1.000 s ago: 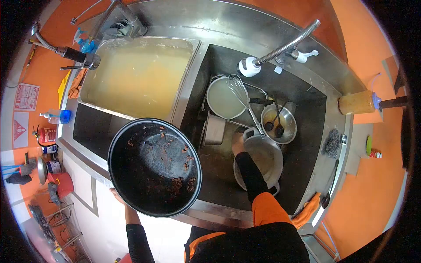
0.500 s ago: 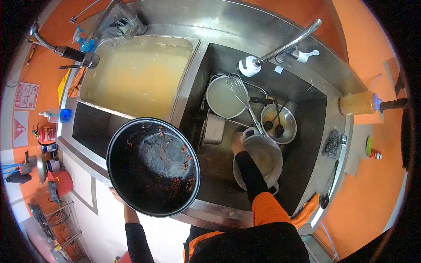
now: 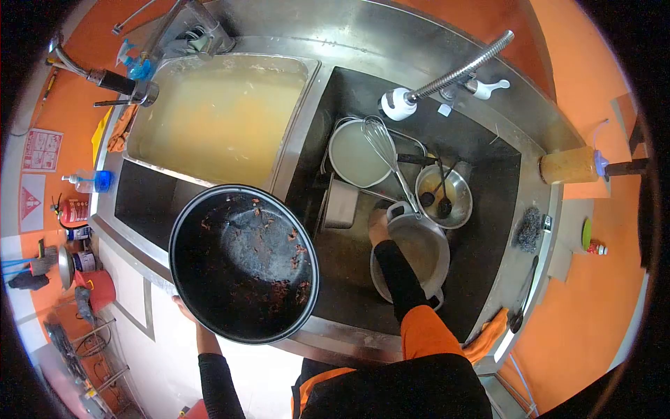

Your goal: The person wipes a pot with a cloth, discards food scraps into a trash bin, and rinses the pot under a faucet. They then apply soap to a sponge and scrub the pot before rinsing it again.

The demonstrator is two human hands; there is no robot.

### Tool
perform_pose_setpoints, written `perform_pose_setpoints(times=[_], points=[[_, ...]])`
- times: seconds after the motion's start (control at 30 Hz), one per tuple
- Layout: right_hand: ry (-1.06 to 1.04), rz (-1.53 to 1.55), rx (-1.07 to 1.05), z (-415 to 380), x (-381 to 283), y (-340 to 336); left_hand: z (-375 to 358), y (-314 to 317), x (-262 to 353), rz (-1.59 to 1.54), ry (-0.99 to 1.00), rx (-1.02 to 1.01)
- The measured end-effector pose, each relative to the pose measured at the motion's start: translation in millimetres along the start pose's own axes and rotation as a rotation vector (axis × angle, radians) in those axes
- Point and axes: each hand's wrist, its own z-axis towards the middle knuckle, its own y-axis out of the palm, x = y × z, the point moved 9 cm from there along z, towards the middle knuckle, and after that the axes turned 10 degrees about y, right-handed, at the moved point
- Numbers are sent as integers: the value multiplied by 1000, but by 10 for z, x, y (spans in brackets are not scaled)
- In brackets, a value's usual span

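Left hand: the left hand (image 3: 183,307) is under the near edge of the big black pan (image 3: 243,263) and holds it up in front of the sinks. Only a bit of the hand shows, so I cannot tell how the fingers wrap.
Black pan: it is tipped so the inside shows. Brown burnt bits are stuck on it, so it looks dirty and not washed yet.
Right hand: the right hand (image 3: 379,228) is down in the right sink (image 3: 488,209), closed on the rim of the silver pot (image 3: 419,253).
Silver pot: it sits in the sink right by the right hand, and its inside looks mostly clean.
What is left: I think the washing is just starting. Past the right hand wait a whisk (image 3: 385,150), a round pan with cloudy water (image 3: 354,157) and a small bowl with two spoons (image 3: 444,197).
Left sink: beyond the black pan, the left sink (image 3: 216,119) is full of yellow, cloudy water.
Spray tap: a bendy spray tap (image 3: 447,73) hangs over the far side of the right sink.
Counter: to the right of the right hand lie a steel scrubber (image 3: 529,228) and a bottle of yellow soap (image 3: 571,164).
Room: the walls are orange. A red bucket (image 3: 96,288) stands on the floor, left of the left hand.
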Motion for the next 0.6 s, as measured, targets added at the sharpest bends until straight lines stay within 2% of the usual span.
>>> perform_pose_setpoints(times=[0.17, 0.23, 0.3, 0.33, 0.4, 0.53, 0.6], points=[[-4, -11, 118, -87, 40, -143, -11, -27, 7, 54, -24, 46], [-9, -24, 151, -56, -143, 128, 1, -51, -4, 79, -15, 42], [114, 39, 306, 84, -468, 666, 56, -44, -96, -22, -35, -33], [114, 39, 306, 52, -340, 450, 44, -31, -85, -21, -36, -33], [-1, 62, -159, 8, -4, 95, 12, -39, -57, -35, -49, 43], [66, 82, -222, 242, -238, 754, 37, -98, -45, 38, -19, 78], [-191, 17, 76, 147, -399, 535, 90, -142, -65, 117, 26, 52]])
